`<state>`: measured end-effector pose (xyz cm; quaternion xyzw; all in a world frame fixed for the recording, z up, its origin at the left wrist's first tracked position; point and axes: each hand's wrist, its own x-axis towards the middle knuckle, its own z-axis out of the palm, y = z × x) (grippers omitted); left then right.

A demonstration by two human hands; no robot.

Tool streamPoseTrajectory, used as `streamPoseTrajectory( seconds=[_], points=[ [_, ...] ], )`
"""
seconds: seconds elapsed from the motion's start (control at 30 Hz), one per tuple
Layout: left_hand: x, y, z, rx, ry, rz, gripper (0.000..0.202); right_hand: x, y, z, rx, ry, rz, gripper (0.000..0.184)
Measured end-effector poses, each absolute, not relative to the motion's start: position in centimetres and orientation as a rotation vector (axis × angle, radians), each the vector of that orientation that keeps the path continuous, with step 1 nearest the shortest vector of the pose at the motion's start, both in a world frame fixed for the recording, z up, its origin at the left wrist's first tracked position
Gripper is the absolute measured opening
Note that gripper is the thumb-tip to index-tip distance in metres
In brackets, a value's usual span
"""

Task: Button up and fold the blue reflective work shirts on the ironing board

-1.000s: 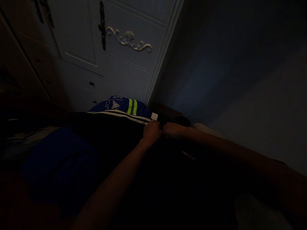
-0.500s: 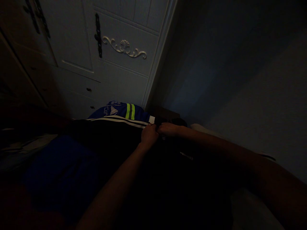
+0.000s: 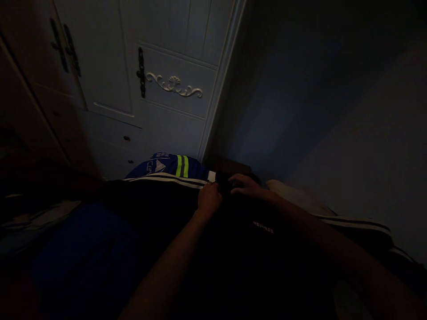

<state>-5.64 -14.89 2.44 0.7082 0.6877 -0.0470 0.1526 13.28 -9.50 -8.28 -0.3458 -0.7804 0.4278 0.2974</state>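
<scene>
A black top (image 3: 247, 262) with white stripes down its sleeves and small pale lettering on the chest is spread out before me, its details mostly lost in the dark. At its collar, my left hand (image 3: 209, 198) is closed on the fabric, close to a small white label (image 3: 211, 176). Just to the right, my right hand (image 3: 247, 186) hovers at or touches the collar with its fingers bent and apart; whether it touches cloth is hard to tell.
Beyond the top lies a blue garment (image 3: 167, 164) with yellow-green reflective bands. A white wardrobe (image 3: 170, 115) with dark handles stands behind, beside a shadowed wall (image 3: 300, 98). Blue fabric (image 3: 86, 240) lies at left, and a pale cloth (image 3: 293, 194) at the right.
My right hand has moved off to the right from beside the left hand, and its fingers have spread. The left hand keeps its hold. The view has tilted up slightly.
</scene>
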Motion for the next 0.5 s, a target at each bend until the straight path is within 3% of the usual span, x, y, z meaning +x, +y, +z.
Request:
streamPoseTrajectory(
  seconds=[0.1, 0.2, 0.33, 0.5],
  points=[
    [-5.5, -14.8, 2.7, 2.027, 1.957, -0.146, 0.028, 14.9, -8.2, -9.7, -1.124, -1.914, 0.996, 0.042],
    [-5.5, -14.8, 2.7, 2.017, 1.961, -0.136, 0.027, 15.7, -6.9, -11.0, -1.251, -1.916, 1.111, 0.046],
    [-5.5, -14.9, 2.8, 2.007, 1.976, -0.089, 0.027, 15.5, -6.2, -12.1, -1.197, -1.894, 1.348, 0.025],
    [-4.8, -13.2, 3.9, 2.165, 2.038, -0.035, 0.031, 15.7, -6.8, -12.7, -1.142, -1.821, 1.262, 0.014]
  ],
)
